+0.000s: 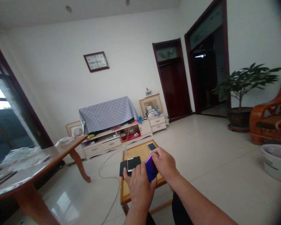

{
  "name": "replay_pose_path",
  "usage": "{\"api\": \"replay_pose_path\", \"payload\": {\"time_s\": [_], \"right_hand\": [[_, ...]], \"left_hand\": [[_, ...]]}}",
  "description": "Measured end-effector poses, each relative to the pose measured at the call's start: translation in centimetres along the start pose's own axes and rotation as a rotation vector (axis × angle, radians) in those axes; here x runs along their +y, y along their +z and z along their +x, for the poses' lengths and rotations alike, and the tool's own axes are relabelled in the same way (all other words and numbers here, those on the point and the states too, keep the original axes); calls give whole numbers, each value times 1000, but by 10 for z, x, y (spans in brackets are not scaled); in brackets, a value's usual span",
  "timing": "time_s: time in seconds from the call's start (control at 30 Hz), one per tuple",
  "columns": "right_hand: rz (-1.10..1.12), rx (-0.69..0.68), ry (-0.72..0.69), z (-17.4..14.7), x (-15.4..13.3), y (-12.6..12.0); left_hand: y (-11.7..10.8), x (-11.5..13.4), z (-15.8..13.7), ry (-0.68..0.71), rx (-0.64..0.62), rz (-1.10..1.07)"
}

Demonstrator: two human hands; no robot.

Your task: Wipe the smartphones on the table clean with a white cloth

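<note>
A shiny blue-purple smartphone (151,169) is held tilted above the small wooden table (140,150). My left hand (140,184) grips its lower left side, thumb under the near end and fingers along the edge. With fingertips pinched together, my right hand (164,162) holds the phone's upper right edge. Left of the phone, partly behind my left fingers, a white phone with a dark screen (130,165) lies on a black flat case or tablet (123,167). Another white phone (151,147) rests near the table's far right corner, just beyond my right hand.
A small clear bottle (125,150) stands at the small table's far left edge. A cable (107,177) runs over the floor. Left is a larger wooden table (44,165) with plastic bags; ahead, a low white cabinet (103,150). A bucket (276,164) and wooden armchair (267,109) stand right.
</note>
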State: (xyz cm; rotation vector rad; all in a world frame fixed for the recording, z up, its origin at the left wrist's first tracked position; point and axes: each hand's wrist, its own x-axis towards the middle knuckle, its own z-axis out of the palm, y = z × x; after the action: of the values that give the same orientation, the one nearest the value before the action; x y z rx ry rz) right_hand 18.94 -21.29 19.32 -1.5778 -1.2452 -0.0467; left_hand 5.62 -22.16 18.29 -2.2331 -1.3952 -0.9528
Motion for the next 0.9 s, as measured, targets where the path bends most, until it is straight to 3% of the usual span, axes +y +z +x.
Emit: {"api": "replay_pose_path", "payload": {"time_s": [0.17,0.33,0.47,0.7,0.9], "right_hand": [[45,-111,-97,-3,-3,3],[76,-94,19,-1,2,2],[125,-133,-86,-5,6,5],[259,-140,77,10,27,14],[369,-215,112,-10,43,9]], "left_hand": [[2,0,-2,-4,9,-16],[6,-3,-5,9,11,-15],[12,-5,-5,-6,21,-16],[14,-8,-9,-13,21,-27],[11,-20,-9,-89,0,-23]]}}
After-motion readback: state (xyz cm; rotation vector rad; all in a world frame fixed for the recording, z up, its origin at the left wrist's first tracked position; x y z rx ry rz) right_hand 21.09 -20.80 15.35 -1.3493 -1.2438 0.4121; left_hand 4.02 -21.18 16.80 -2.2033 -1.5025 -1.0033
